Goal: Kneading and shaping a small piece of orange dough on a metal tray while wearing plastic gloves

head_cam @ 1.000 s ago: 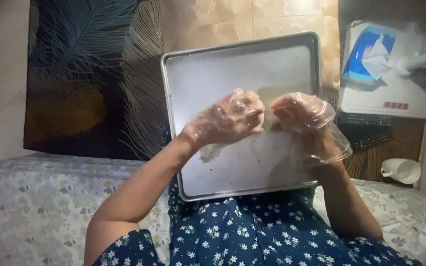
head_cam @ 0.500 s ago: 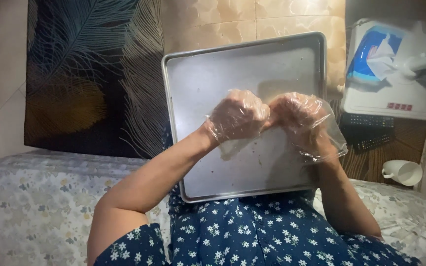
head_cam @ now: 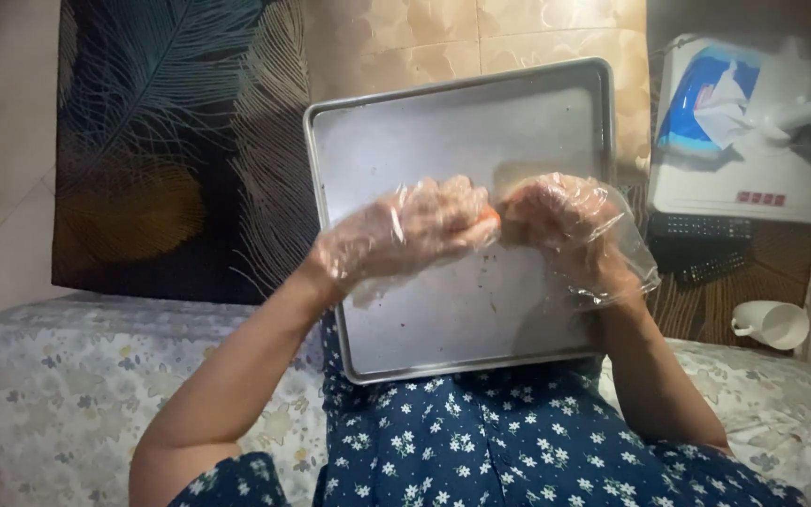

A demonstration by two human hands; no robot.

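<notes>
- Since a second ago, both gloved hands sit slightly higher over the metal tray (head_cam: 396,141).
- Left hand (head_cam: 405,235) and right hand (head_cam: 565,225) are closed together on a small orange piece (head_cam: 490,218) above the tray's centre; the working of it goes on.

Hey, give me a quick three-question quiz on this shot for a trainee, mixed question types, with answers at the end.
1. True or false: both hands wear clear plastic gloves.
2. What lies under the hands? A) metal baking tray B) wooden board C) glass bowl
3. What colour is the small piece pinched between the hands?

Key:
1. True: left hand and right hand are gloved.
2. A, the metal baking tray.
3. Orange: the small piece.
</notes>
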